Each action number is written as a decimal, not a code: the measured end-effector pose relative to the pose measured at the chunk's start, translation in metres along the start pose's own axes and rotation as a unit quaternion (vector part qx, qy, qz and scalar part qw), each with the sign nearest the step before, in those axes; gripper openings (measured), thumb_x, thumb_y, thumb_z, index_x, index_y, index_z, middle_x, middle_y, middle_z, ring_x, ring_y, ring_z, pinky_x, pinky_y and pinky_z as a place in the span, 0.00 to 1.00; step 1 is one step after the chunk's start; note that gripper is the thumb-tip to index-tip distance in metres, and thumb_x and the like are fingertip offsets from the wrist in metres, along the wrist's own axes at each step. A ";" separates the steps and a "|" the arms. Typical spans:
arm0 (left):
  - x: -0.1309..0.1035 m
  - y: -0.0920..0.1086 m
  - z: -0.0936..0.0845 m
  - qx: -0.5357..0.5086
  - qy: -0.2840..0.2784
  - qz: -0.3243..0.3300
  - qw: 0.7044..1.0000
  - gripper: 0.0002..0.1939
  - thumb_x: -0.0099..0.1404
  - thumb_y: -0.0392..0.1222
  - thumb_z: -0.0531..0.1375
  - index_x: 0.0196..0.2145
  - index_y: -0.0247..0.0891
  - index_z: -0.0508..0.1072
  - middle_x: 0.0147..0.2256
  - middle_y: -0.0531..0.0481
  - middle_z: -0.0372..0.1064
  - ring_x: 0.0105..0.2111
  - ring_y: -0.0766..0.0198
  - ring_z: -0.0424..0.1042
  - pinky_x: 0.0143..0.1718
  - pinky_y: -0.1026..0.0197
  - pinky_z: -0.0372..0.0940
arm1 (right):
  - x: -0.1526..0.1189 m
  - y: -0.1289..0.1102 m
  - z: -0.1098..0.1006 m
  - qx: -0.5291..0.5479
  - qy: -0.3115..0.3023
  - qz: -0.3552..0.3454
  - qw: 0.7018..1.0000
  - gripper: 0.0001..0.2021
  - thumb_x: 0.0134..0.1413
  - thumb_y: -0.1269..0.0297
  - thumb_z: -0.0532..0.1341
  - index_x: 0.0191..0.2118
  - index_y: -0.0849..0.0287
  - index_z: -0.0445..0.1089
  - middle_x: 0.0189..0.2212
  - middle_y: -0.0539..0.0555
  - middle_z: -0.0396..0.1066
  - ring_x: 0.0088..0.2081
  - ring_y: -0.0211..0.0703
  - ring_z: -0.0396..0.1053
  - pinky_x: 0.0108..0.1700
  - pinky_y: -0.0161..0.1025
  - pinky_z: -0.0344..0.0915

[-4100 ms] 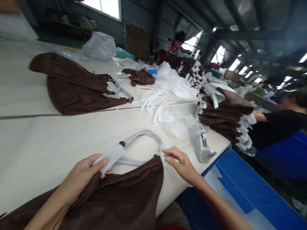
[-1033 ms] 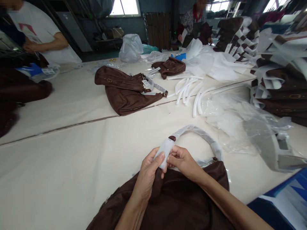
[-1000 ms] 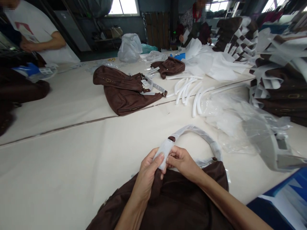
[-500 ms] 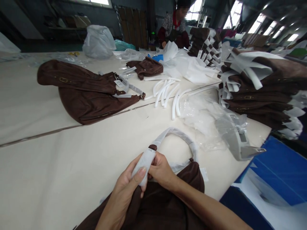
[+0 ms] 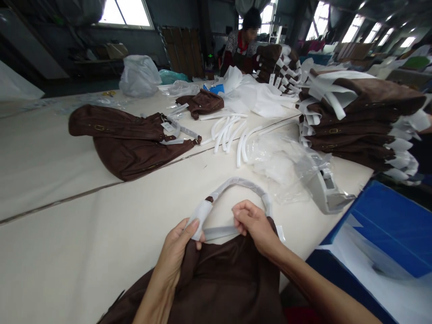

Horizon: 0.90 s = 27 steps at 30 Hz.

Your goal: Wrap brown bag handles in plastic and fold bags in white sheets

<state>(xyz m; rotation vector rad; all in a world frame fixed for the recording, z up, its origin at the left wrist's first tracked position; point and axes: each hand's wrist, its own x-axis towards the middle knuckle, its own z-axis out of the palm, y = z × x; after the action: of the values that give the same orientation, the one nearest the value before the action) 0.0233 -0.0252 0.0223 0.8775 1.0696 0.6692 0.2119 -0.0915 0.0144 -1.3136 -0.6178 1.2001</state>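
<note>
A dark brown handbag point(image 5: 232, 283) lies in front of me at the near side of the table. Its handle point(image 5: 238, 182), wrapped in pale film, arches up over the tabletop. My left hand point(image 5: 184, 234) grips the base of the handle where a white foam-like wrap point(image 5: 201, 213) surrounds it, thumb on top. My right hand point(image 5: 253, 222) is closed in a pinch above the bag's opening, apart from the left. Whatever its fingers hold, if anything, is hidden. Between the hands runs a pale grey strip point(image 5: 220, 232), its right end passing behind my right hand.
Another brown handbag point(image 5: 135, 144) lies at left. White foam tubes point(image 5: 227, 134) and clear plastic bags point(image 5: 275, 162) are mid-table, beside a grey tape dispenser point(image 5: 326, 189). Stacked brown bags point(image 5: 357, 121) stand at right, above a blue box point(image 5: 394, 225). A co-worker point(image 5: 241, 47) is across the table.
My right hand has left the white wrap and moved right, still pinched. My left hand keeps its hold on the wrapped handle. The view has shifted slightly.
</note>
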 end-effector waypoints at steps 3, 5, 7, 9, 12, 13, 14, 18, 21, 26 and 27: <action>0.000 0.000 0.000 -0.022 0.010 0.008 1.000 0.20 0.51 0.54 0.70 0.29 0.35 0.70 0.22 0.53 0.69 0.19 0.72 0.61 0.21 0.72 0.55 | -0.040 -0.007 -0.046 -0.117 0.051 -0.023 0.992 0.16 0.55 0.49 0.61 0.32 0.58 0.66 0.19 0.45 0.65 0.19 0.32 0.60 0.23 0.31 0.55; 0.000 0.002 0.001 -0.030 0.015 0.015 0.999 0.20 0.51 0.53 0.71 0.29 0.35 0.70 0.22 0.52 0.69 0.19 0.72 0.62 0.21 0.72 0.56 | -0.060 -0.003 -0.074 -0.191 0.090 -0.016 0.977 0.18 0.56 0.46 0.60 0.32 0.57 0.65 0.20 0.45 0.64 0.19 0.33 0.61 0.23 0.32 0.57; 0.000 0.004 0.003 -0.039 0.022 0.023 0.999 0.20 0.50 0.52 0.71 0.28 0.34 0.70 0.21 0.52 0.69 0.19 0.71 0.62 0.21 0.71 0.56 | -0.071 0.006 -0.094 -0.240 0.129 0.009 0.962 0.20 0.55 0.43 0.59 0.37 0.57 0.66 0.21 0.45 0.65 0.19 0.35 0.63 0.22 0.33 0.58; -0.001 0.004 0.005 -0.047 0.028 0.039 0.998 0.20 0.49 0.51 0.71 0.27 0.34 0.70 0.21 0.52 0.69 0.19 0.71 0.62 0.21 0.71 0.56 | -0.073 0.017 -0.104 -0.265 0.144 0.048 0.952 0.24 0.52 0.41 0.60 0.42 0.57 0.65 0.24 0.46 0.67 0.19 0.38 0.66 0.20 0.35 0.59; -0.004 0.005 0.007 -0.056 0.043 0.078 0.994 0.18 0.51 0.50 0.70 0.26 0.34 0.70 0.21 0.52 0.69 0.20 0.71 0.61 0.21 0.71 0.56 | -0.066 0.029 -0.102 -0.281 0.122 0.054 0.950 0.23 0.48 0.44 0.64 0.43 0.57 0.67 0.25 0.48 0.70 0.20 0.41 0.68 0.21 0.37 0.62; -0.007 0.005 0.007 -0.061 0.051 0.095 0.992 0.17 0.52 0.49 0.70 0.26 0.34 0.70 0.21 0.52 0.69 0.20 0.71 0.61 0.21 0.71 0.57 | -0.063 0.032 -0.099 -0.272 0.114 0.033 0.955 0.21 0.47 0.47 0.65 0.41 0.57 0.68 0.25 0.49 0.71 0.22 0.42 0.69 0.24 0.37 0.64; -0.011 0.006 0.007 -0.069 0.063 0.114 0.989 0.17 0.52 0.48 0.70 0.27 0.35 0.70 0.22 0.53 0.69 0.20 0.71 0.62 0.22 0.71 0.57 | -0.060 0.032 -0.096 -0.254 0.106 0.007 0.961 0.19 0.47 0.50 0.65 0.40 0.58 0.69 0.26 0.50 0.73 0.26 0.44 0.71 0.27 0.37 0.66; -0.030 0.021 -0.002 -0.120 0.147 0.203 0.961 0.16 0.52 0.47 0.70 0.31 0.34 0.72 0.22 0.55 0.67 0.21 0.72 0.61 0.23 0.72 0.59 | -0.041 0.017 -0.080 -0.175 0.052 -0.077 0.980 0.14 0.50 0.56 0.64 0.40 0.58 0.69 0.34 0.54 0.76 0.34 0.45 0.73 0.37 0.39 0.68; -0.035 0.047 -0.015 -0.156 0.221 0.263 0.926 0.16 0.52 0.46 0.70 0.33 0.33 0.73 0.23 0.55 0.67 0.21 0.73 0.62 0.25 0.72 0.62 | -0.007 -0.015 -0.059 -0.182 0.005 -0.120 0.976 0.12 0.50 0.59 0.65 0.39 0.58 0.69 0.33 0.51 0.75 0.33 0.42 0.71 0.37 0.37 0.66; -0.010 0.105 -0.052 -0.072 0.353 0.248 0.899 0.10 0.63 0.44 0.59 0.34 0.34 0.71 0.31 0.46 0.72 0.30 0.64 0.72 0.34 0.64 0.68 | 0.073 -0.086 -0.006 -0.255 0.005 -0.194 0.947 0.09 0.56 0.61 0.64 0.37 0.62 0.70 0.31 0.50 0.72 0.33 0.40 0.69 0.37 0.38 0.67; -0.009 0.112 -0.061 -0.033 0.378 0.233 0.895 0.09 0.63 0.44 0.60 0.35 0.34 0.71 0.34 0.44 0.73 0.35 0.61 0.73 0.38 0.61 0.69 | 0.084 -0.098 0.001 -0.258 0.005 -0.205 0.944 0.11 0.59 0.59 0.63 0.40 0.63 0.70 0.35 0.51 0.72 0.34 0.40 0.70 0.38 0.40 0.68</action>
<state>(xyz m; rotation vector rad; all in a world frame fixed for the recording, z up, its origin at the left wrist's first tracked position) -0.0428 0.0405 0.1099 0.8316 1.5215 1.5263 0.2684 0.0018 0.0836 -1.5182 -1.1908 0.7087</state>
